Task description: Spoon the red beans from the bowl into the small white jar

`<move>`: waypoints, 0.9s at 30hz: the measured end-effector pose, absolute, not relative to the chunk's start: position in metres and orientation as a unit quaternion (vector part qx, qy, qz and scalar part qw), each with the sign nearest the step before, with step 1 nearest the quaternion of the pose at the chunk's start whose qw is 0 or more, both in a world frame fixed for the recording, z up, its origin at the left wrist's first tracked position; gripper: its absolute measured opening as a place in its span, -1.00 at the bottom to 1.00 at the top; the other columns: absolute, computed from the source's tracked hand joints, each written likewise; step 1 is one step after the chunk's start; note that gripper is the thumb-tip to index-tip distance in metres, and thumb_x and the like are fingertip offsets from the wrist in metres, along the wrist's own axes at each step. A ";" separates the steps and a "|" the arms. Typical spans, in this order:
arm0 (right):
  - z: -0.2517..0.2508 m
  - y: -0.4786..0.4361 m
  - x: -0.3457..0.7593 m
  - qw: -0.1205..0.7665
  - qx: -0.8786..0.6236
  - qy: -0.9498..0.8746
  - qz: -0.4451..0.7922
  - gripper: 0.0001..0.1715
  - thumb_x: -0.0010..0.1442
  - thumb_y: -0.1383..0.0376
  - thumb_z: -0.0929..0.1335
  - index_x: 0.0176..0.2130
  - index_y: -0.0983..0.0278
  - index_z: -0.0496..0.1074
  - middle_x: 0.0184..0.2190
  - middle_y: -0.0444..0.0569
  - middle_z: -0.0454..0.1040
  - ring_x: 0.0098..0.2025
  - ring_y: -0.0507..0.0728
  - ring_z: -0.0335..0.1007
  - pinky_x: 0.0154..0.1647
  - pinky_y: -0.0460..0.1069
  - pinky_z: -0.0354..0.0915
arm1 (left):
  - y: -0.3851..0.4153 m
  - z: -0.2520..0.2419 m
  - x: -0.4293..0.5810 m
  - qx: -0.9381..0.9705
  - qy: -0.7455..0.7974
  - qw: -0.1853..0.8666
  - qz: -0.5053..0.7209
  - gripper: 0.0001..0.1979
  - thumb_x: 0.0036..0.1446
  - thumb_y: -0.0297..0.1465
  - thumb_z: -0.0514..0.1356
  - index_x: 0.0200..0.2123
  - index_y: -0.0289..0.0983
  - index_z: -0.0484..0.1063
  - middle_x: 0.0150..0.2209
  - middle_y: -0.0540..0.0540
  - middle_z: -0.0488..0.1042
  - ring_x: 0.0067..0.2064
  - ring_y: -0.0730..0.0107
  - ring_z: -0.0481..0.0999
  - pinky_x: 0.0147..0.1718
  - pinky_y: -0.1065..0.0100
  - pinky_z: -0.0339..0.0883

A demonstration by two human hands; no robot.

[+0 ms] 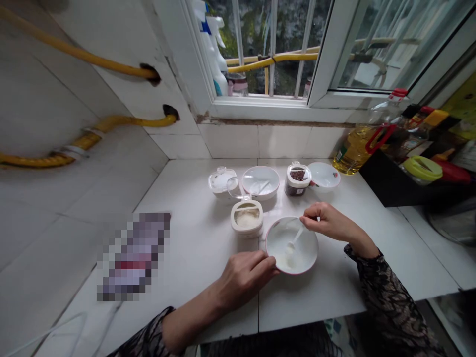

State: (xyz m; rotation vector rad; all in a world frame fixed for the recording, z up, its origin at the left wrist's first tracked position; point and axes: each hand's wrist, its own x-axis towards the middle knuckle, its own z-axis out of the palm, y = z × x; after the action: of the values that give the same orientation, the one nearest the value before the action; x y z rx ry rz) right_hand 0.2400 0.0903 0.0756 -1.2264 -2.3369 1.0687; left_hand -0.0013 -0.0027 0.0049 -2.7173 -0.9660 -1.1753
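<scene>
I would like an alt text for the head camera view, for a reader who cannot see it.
The right hand holds a small white spoon in a white bowl with what looks like pale powder, while the left hand touches the bowl's edge. Beyond it on a white tiled counter stand three small jars and two more bowls, below a barred window.

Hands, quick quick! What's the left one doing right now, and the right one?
Left hand: closed on the rim of the front bowl.
Right hand: closed, holding the white spoon.

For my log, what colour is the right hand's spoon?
The spoon is white, clearest in the head view.
</scene>
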 end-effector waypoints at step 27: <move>0.082 0.095 0.209 0.394 -0.457 -0.701 0.380 -0.42 0.21 -0.05 0.27 -0.65 0.24 0.19 -0.72 -0.19 0.16 -0.62 -0.02 0.02 -0.56 -0.07 0.03 | -0.003 0.003 -0.001 -0.869 -0.313 0.021 -0.382 -0.78 0.38 -0.36 0.02 -0.34 -0.28 0.33 -0.53 0.03 0.37 -0.57 0.53 0.33 -0.59 0.47 0.14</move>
State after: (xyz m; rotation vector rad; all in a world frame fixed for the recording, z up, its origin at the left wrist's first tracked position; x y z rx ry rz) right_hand 0.2085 0.0955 0.0818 -1.1595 -1.7776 0.9647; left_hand -0.0008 -0.0027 0.0028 -2.6943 -0.9717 -1.1856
